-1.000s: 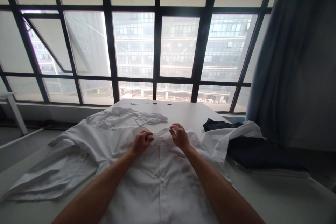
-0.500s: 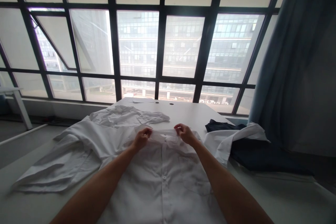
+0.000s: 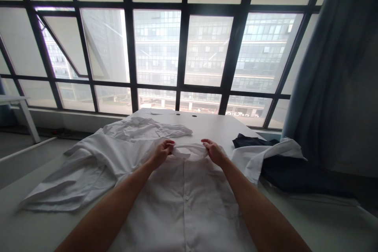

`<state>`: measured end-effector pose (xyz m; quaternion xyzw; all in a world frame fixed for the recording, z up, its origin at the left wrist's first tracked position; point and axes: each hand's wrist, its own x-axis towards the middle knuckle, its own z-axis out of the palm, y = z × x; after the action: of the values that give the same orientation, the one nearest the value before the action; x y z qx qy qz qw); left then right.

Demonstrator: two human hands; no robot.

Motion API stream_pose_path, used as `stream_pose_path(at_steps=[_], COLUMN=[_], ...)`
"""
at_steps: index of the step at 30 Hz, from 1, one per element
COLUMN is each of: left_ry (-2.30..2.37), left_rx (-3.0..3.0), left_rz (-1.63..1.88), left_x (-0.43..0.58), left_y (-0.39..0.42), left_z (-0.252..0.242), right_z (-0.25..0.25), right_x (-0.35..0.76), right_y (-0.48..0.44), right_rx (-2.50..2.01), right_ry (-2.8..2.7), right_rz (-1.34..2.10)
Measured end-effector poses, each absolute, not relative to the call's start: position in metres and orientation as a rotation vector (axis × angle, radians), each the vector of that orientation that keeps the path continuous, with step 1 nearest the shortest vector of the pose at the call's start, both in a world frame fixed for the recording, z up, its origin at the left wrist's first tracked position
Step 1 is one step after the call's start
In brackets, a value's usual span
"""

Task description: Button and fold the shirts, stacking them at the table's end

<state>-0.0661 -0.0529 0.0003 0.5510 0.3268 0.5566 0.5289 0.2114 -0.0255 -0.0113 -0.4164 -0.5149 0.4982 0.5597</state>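
Note:
A white button-up shirt (image 3: 168, 201) lies front side up before me, its buttoned placket running down the middle. Its collar (image 3: 189, 150) is at the far end, between my two hands. My left hand (image 3: 162, 151) pinches the collar's left side with thumb and fingers. At the collar's right side, my right hand (image 3: 213, 152) is closed in a pinch on the cloth. One sleeve spreads out to the left; the other stretches right, over dark cloth.
Another crumpled white garment (image 3: 138, 128) lies behind the shirt on the white table (image 3: 212, 126). Folded dark clothing (image 3: 295, 175) sits at the right. Large windows stand behind the table, and a blue-grey curtain (image 3: 321, 67) hangs at the right.
My hands have moved slightly apart along the collar. The collar now sits more open and rounded, its band showing more clearly. The shirt body lies much as before.

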Motion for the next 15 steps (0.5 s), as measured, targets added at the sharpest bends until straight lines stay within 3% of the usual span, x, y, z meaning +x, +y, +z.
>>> stream_pose_path(at_steps=[7,15], left_ry=[0.809,1.226], left_rx=[1.387,1.458], left_rz=[1.289,1.221], left_x=[-0.066,-0.061], left_y=[-0.058,-0.049], left_z=[0.005,-0.001], right_z=[0.003,0.007], right_x=[0.206,0.206], right_y=[-0.040,-0.043], right_rx=[-0.799,-0.799], right_ry=[-1.038,-1.054], right_rz=[1.339,1.362])
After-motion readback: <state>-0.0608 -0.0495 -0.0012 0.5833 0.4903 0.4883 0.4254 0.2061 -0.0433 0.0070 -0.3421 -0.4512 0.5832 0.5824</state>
